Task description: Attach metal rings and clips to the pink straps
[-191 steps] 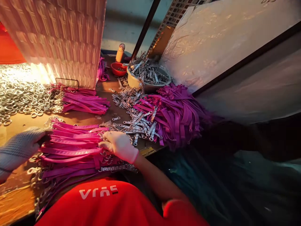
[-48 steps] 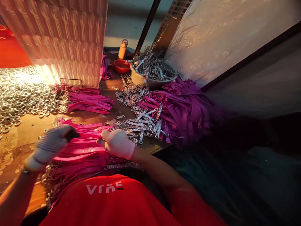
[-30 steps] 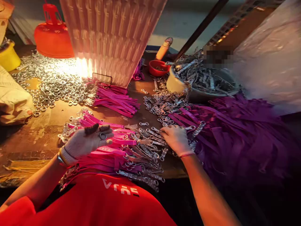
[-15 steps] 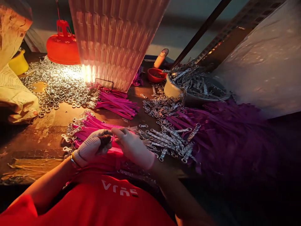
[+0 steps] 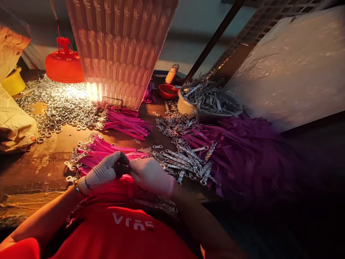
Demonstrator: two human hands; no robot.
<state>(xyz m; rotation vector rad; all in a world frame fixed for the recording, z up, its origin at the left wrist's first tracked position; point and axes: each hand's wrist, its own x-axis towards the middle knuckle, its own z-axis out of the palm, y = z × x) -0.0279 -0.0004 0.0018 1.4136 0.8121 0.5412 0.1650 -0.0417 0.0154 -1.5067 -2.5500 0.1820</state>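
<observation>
My left hand, in a white dotted glove with bare fingertips, is closed in a pinch in front of my chest. My right hand, also gloved, is curled with its fingertips meeting the left ones. Whatever sits between the fingers is too small and too hidden to name. Just beyond the hands lies a bundle of pink straps with metal rings at their left ends. Flat metal links with eyelets are heaped right of my right hand. A large pile of purple straps spreads farther right.
A red lamp lights a heap of metal rings at the left. A ribbed translucent panel stands behind another pink strap bundle. At the back are a red bowl and a pale tub of metal links.
The view has turned slightly right, so the bench things appear farther left. My right fingers, raised and partly extended before, are now curled down against the left fingertips.
</observation>
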